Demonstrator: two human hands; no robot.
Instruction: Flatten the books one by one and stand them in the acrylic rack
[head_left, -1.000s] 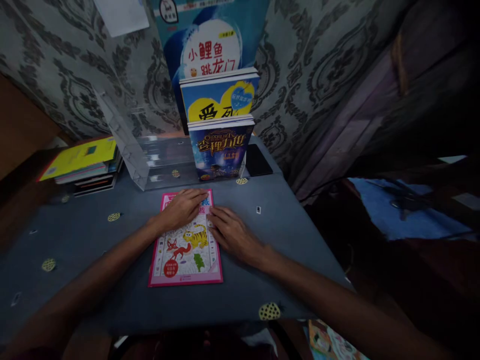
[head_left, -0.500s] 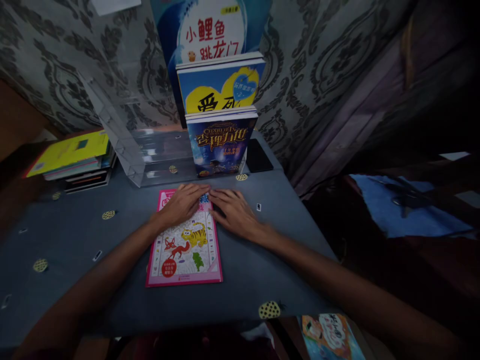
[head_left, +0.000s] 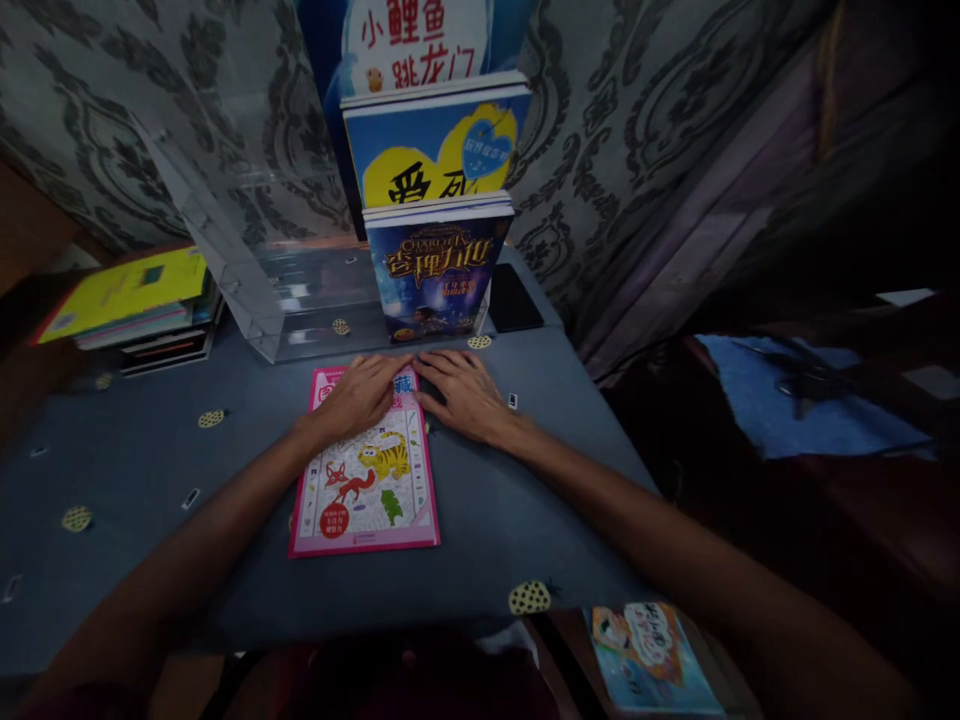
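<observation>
A pink children's book (head_left: 367, 500) with a fox and a striped cat on its cover lies flat on the grey-blue tablecloth. My left hand (head_left: 364, 390) rests palm down across the upper part of this cover, fingers stretched out and hiding some of the title. At the book's upper right corner, my right hand (head_left: 465, 395) lies flat, mostly on the cloth, with its fingers extended. The fingertips of both hands meet or nearly meet by the book's top edge. Neither hand grips anything.
Behind my hands, a clear stepped rack (head_left: 255, 310) holds upright books, with a dark blue book (head_left: 435, 275) in front. A dark flat object (head_left: 516, 297) lies beside it. At left is a book stack (head_left: 135, 300). Another book (head_left: 652, 660) sits below the table's front edge.
The view has shifted slightly, so the table, the books and both hands appear a little higher. The hands keep nearly the same flat pose around the top of the pink book.
</observation>
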